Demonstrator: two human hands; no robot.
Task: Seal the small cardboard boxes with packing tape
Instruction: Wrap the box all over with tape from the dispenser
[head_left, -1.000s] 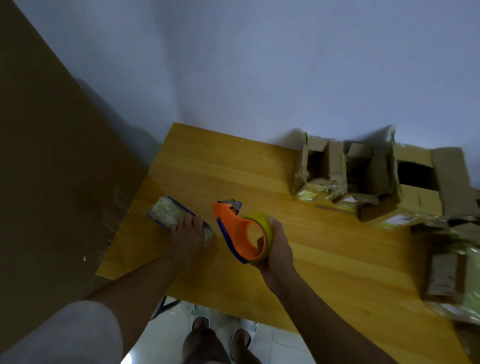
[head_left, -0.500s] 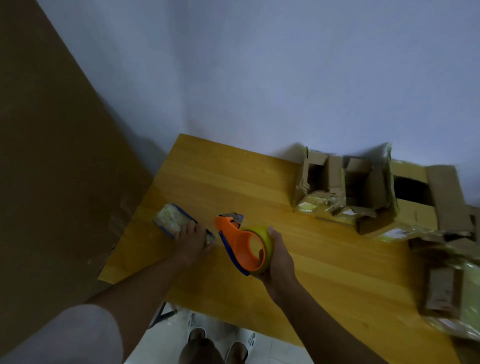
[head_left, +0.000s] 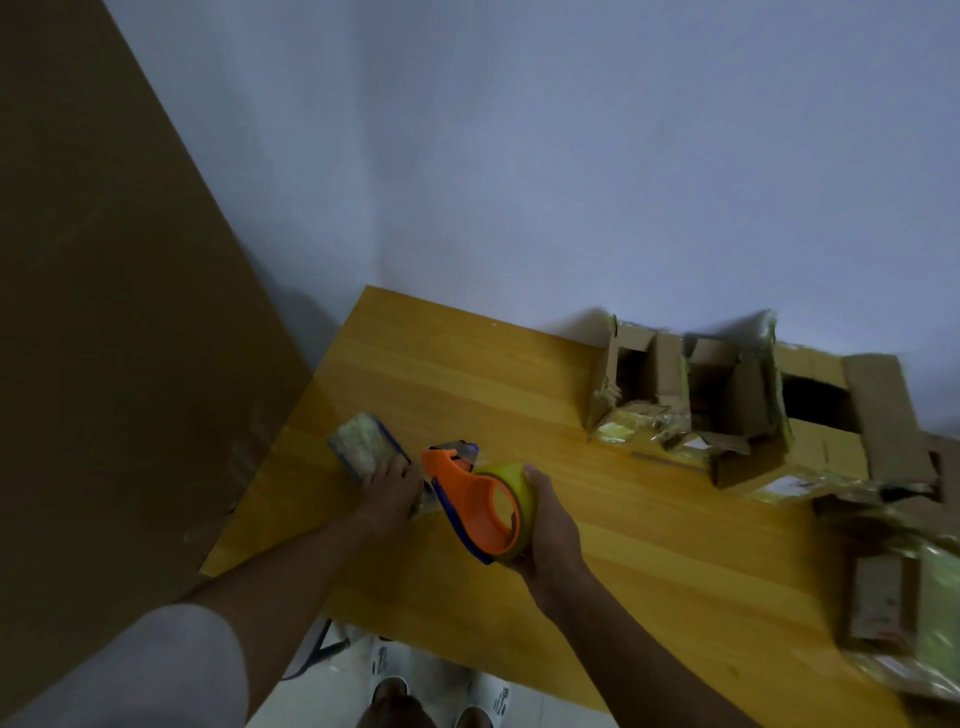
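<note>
Near the left front corner of the yellow wooden table, the left hand pressed flat on a small blue-edged, tape-covered box while the right hand gripped the orange tape dispenser beside it. Taping looked underway; next probably a pull across. Bare tabletop lay behind; torn open cardboard boxes crowded the right.

Left hand presses a small box on the table; right hand grips the tape dispenser.
</note>
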